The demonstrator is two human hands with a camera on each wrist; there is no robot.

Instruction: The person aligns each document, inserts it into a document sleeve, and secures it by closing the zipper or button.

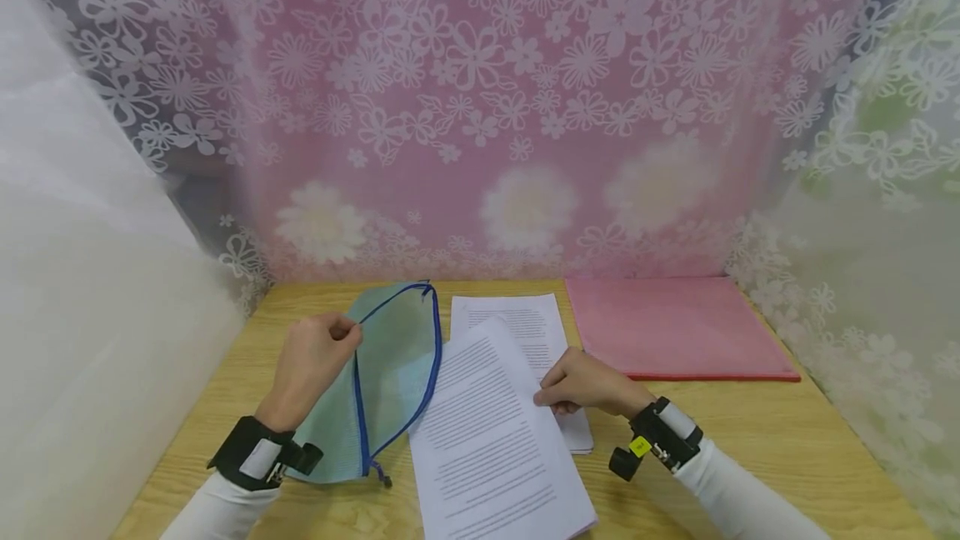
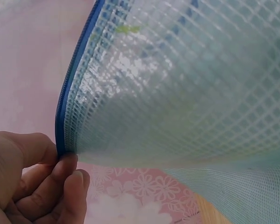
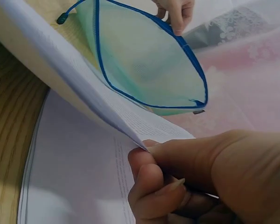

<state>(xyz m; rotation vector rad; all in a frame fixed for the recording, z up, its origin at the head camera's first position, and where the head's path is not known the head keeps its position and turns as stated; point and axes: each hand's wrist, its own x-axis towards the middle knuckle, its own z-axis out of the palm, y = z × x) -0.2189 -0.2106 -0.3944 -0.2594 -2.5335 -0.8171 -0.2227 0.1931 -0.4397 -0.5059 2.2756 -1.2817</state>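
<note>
A green mesh zipper pouch (image 1: pixel 397 357) with blue zipper edges stands with its mouth spread wide on the left of the table. My left hand (image 1: pixel 313 365) pinches the near-left blue edge of that mouth between thumb and forefinger, as the left wrist view also shows. With thumb and fingers my right hand (image 1: pixel 588 382) grips the right edge of a printed paper stack (image 1: pixel 487 448), lifted and tilted. The stack's left edge lies by the pouch opening; whether any of it is inside cannot be told. Beneath it lies another printed paper stack (image 1: pixel 525 315).
A pink pouch (image 1: pixel 675 327) with a red edge lies flat at the table's back right. Pink flowered curtain (image 1: pixel 480 107) hangs behind the wooden table (image 1: pixel 757 457), with white sheeting (image 1: pixel 97 273) at the left. A zipper pull (image 1: pixel 384 477) dangles at the green pouch's near corner.
</note>
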